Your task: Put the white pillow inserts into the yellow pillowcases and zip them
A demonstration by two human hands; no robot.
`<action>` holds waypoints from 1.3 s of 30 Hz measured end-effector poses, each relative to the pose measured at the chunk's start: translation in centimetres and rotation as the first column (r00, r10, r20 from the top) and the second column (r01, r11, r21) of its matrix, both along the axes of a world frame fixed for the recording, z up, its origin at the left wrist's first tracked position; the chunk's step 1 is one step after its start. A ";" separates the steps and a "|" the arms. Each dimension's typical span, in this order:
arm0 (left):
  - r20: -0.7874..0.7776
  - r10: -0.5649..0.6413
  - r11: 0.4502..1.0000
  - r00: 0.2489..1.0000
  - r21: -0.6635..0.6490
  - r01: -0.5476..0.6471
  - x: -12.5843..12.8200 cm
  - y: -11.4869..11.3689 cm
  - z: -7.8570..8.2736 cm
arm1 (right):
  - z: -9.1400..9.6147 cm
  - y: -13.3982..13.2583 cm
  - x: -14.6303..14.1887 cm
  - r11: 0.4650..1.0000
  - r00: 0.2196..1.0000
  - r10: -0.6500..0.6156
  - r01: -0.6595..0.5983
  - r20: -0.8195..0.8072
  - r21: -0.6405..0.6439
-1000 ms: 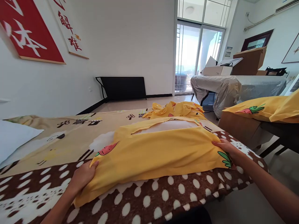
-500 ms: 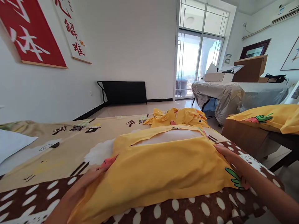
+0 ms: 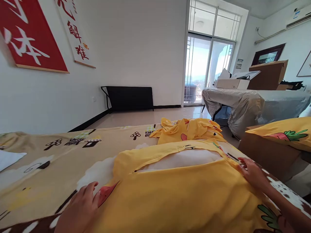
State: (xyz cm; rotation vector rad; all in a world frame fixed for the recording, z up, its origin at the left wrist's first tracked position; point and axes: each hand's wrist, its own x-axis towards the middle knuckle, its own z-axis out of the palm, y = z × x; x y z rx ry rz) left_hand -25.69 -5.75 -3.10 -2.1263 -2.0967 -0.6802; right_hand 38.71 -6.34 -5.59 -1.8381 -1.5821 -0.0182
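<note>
A yellow pillowcase (image 3: 175, 191) with carrot prints lies in front of me, filled by a white pillow (image 3: 187, 159) that shows through the long opening across its far part. My left hand (image 3: 79, 207) is at the left edge, beside a red carrot print, with its fingers loosely apart. At the right edge, my right hand (image 3: 252, 173) has its fingers spread, next to the pillowcase's far corner. Neither hand grips the cloth. Beyond the opening, a crumpled yellow cloth (image 3: 189, 127) with similar prints rests on the bed.
A beige and brown patterned bed cover (image 3: 97, 149) lies underneath. White fabric (image 3: 9, 159) is at the far left. Another yellow carrot-print pillow (image 3: 282, 132) lies on the right, above a cardboard box (image 3: 267, 155). Behind it stands a plastic-covered table (image 3: 245, 100) with boxes.
Both hands have let go of the pillowcase's sides and their fingers have opened. The pillow now appears closer and lower in view.
</note>
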 end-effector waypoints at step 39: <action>0.285 -0.348 0.930 0.893 -0.016 0.367 11.4 5.1 2.8 | 7.3 5.5 -12.2 0.921 0.848 0.388 -0.345 0.360 -0.181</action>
